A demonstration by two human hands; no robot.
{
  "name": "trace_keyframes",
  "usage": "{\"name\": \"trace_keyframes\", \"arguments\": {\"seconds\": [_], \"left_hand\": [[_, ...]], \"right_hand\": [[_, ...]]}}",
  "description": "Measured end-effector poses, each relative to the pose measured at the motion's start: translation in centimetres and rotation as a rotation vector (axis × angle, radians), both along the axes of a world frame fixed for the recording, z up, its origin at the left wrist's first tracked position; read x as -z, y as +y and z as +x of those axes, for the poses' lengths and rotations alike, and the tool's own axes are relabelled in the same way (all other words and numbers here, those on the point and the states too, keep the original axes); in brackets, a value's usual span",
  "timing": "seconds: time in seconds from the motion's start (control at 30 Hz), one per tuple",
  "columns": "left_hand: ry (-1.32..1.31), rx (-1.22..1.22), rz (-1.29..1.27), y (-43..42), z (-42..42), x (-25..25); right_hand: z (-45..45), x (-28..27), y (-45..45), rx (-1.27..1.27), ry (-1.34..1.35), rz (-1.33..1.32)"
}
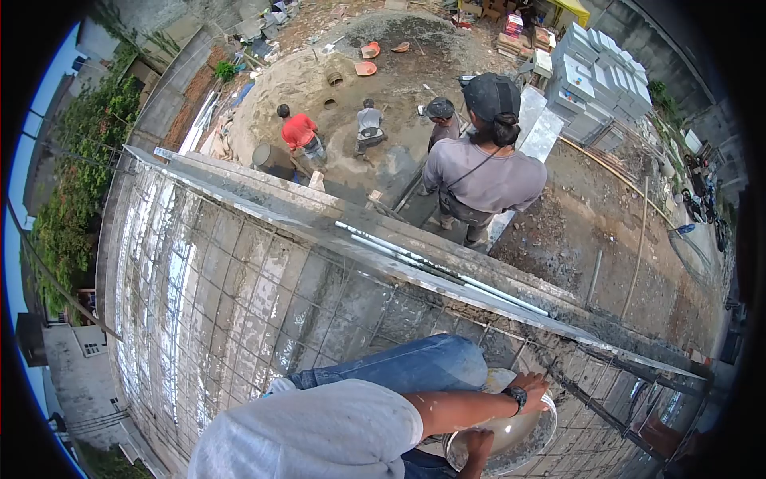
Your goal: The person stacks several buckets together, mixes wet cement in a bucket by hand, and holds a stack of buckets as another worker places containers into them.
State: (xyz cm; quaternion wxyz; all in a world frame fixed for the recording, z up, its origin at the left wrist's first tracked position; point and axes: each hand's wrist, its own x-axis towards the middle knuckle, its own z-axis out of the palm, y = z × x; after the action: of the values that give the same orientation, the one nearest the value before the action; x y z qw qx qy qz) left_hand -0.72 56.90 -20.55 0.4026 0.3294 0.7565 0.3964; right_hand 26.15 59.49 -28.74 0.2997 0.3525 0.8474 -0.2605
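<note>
A pale bucket (550,411) with grey, wet-looking contents stands low in the view, beside my bent knee in blue jeans. My left hand (532,391), a dark watch on its wrist, reaches across and grips the bucket's far rim. Closer to my body, my right hand (479,444) is closed at the near side of the bucket; its fingertips are partly hidden. Beneath the bucket runs a mesh of steel bars (239,271) over wet, shiny panels.
A long board edge (335,239) borders the mesh, with white pipes (447,271) along it. Beyond it, a person in a dark cap (487,168) stands back turned. Other people work below near a sand pile (279,96). Grey blocks (574,76) are stacked at upper right.
</note>
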Motion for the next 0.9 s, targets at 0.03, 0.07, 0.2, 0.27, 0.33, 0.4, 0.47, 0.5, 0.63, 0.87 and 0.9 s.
{"name": "trace_keyframes", "arguments": {"seconds": [0.03,0.07,0.2,0.27,0.33,0.4,0.47,0.5,0.63,0.87,0.9], "left_hand": [[-0.002,0.007,-0.005,0.0,-0.1,-0.3],[-0.006,0.012,-0.009,-0.1,-0.3,-0.8],[0.011,-0.008,-0.013,-0.2,-0.4,-1.0],[0.025,-0.012,-0.027,-0.1,-0.3,-0.9],[0.033,-0.013,-0.035,-0.1,-0.1,-0.8],[0.044,-0.014,-0.040,-0.3,-0.3,-0.7],[0.032,0.006,-0.033,-0.9,-0.9,-1.1],[0.021,0.024,-0.037,-1.2,-1.4,-1.5],[0.061,0.015,-0.026,-1.1,-0.8,-1.0],[0.054,0.003,-0.037,-0.8,-0.8,-1.7],[0.050,0.010,-0.036,-0.7,-1.0,-1.7]], "right_hand": [[-0.2,1.6,0.8,-0.008,0.008,-0.061],[-0.4,3.9,1.0,-0.063,0.206,0.034],[-2.7,6.5,-0.4,0.096,0.759,-0.005],[-5.0,4.6,-1.0,0.244,0.800,-0.168],[-6.1,2.2,-0.9,0.280,0.728,-0.259],[-7.2,-0.8,-1.2,0.254,0.663,-0.179],[-6.9,-4.2,-1.3,0.219,0.568,-0.090],[-6.3,-5.8,-1.3,0.199,0.504,-0.037],[-3.8,-11.9,-2.1,0.150,0.294,0.117],[1.3,-11.4,-3.4,0.053,0.261,0.343],[0.9,-11.7,-3.5,0.089,0.300,0.354]]}}
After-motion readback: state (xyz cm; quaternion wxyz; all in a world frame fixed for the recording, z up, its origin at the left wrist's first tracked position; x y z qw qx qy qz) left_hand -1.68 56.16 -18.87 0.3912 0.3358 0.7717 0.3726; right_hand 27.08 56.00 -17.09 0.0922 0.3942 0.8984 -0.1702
